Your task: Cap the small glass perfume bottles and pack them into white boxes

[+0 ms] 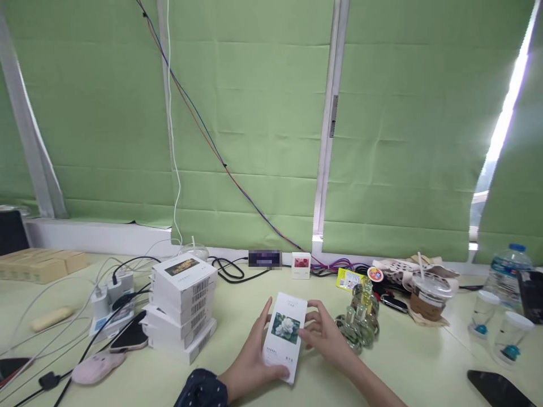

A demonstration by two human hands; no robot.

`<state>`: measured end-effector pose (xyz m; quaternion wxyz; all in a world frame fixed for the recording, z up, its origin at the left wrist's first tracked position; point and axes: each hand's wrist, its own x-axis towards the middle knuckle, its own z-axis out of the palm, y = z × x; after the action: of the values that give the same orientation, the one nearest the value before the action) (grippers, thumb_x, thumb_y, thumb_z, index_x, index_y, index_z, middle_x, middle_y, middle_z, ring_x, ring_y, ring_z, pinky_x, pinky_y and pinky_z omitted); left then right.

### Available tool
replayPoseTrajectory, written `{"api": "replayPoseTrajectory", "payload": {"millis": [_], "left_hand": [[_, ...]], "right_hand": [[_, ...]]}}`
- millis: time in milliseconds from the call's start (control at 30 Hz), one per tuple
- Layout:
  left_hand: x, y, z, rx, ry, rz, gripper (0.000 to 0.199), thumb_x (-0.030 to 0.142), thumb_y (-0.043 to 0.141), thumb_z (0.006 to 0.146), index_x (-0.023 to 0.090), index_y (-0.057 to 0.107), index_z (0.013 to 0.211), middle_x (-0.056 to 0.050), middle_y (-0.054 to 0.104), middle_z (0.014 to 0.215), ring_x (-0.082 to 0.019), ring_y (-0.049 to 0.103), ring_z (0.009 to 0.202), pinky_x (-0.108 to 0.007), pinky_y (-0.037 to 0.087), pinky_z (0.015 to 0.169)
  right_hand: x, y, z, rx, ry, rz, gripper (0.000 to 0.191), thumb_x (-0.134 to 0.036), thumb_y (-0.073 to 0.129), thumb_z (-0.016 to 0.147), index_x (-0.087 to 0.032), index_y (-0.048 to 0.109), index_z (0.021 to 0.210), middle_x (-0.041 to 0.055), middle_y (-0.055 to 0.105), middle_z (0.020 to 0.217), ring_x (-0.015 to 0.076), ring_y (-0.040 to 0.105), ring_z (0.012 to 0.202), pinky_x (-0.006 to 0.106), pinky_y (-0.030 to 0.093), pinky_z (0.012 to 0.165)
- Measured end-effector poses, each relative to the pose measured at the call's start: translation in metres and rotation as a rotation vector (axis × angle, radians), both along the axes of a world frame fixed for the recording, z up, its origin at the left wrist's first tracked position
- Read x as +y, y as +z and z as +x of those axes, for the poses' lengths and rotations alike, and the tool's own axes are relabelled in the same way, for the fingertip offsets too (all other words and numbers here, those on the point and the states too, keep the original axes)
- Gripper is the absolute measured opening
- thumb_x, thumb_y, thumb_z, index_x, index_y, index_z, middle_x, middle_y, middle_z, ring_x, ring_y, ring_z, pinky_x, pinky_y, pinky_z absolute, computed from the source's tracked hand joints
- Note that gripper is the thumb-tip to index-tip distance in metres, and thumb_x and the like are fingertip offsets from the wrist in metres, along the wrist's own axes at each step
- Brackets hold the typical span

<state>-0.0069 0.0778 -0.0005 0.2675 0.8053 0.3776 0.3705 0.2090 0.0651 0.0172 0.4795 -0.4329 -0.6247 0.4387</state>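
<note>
A white box (285,350) with a picture of a white flower is held upright, slightly tilted, above the pale table. My left hand (251,355) grips it from the left and below, with the thumb across its lower front. On its right edge rest the curled fingers of my right hand (324,332), the thumb near the picture. To the left stands a stack of similar white boxes (182,305), the top one bearing a dark picture. A small white box with a red picture (301,265) stands at the back by the wall.
Left lie a power strip (111,308) with tangled cables, a phone (130,332) and a pink pouch-like item (97,367). To the right are green glass-like pieces (360,322), a drink cup (429,299), lidded clear jars (511,339), a water bottle (509,268) and a dark phone (498,387).
</note>
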Motion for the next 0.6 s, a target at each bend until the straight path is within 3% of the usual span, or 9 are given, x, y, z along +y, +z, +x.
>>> {"api": "replayPoseTrajectory", "payload": {"millis": [67,167,300,467,600], "left_hand": [[-0.003,0.002,0.002,-0.105,0.007,0.009,0.11,0.017,0.075,0.068,0.03,-0.002,0.147,-0.014,0.042,0.143,-0.03,0.045,0.129,-0.05,0.042,0.102],[-0.006,0.005,0.001,-0.106,0.053,0.136,0.083,0.02,0.065,0.079,0.03,0.013,0.144,-0.014,0.035,0.147,-0.031,0.034,0.135,-0.055,0.033,0.108],[-0.007,0.008,-0.001,-0.071,0.112,0.313,0.054,0.021,0.055,0.086,0.026,0.029,0.134,-0.015,0.044,0.136,-0.03,0.042,0.13,-0.052,0.038,0.106],[-0.008,0.007,-0.003,-0.036,0.093,0.619,0.043,0.012,0.055,0.085,0.026,0.038,0.122,-0.014,0.048,0.13,-0.027,0.047,0.125,-0.044,0.047,0.099],[-0.01,0.008,-0.004,0.02,0.074,0.739,0.045,0.005,0.053,0.084,0.026,0.038,0.122,-0.013,0.04,0.132,-0.025,0.044,0.127,-0.041,0.048,0.098]], "right_hand": [[-0.005,0.009,0.0,-0.045,0.009,0.112,0.046,-0.03,0.063,0.076,-0.026,0.036,0.112,0.0038,0.06,0.097,0.0177,0.062,0.082,0.029,0.052,0.061],[-0.012,0.019,-0.001,-0.168,0.026,0.225,0.043,-0.019,0.061,0.075,-0.026,0.039,0.111,0.0058,0.061,0.102,0.0185,0.061,0.087,0.031,0.052,0.066],[-0.016,0.021,-0.002,-0.23,0.021,0.272,0.039,-0.015,0.058,0.074,-0.026,0.039,0.106,0.0047,0.063,0.101,0.0182,0.062,0.088,0.031,0.051,0.068],[-0.014,0.02,-0.002,-0.218,0.019,0.255,0.033,-0.019,0.06,0.075,-0.026,0.035,0.094,0.0013,0.065,0.09,0.0177,0.063,0.083,0.029,0.05,0.067],[-0.013,0.019,-0.001,-0.19,0.038,0.233,0.034,-0.016,0.06,0.074,-0.026,0.033,0.093,0.0008,0.067,0.088,0.0178,0.063,0.082,0.028,0.049,0.066]]}}
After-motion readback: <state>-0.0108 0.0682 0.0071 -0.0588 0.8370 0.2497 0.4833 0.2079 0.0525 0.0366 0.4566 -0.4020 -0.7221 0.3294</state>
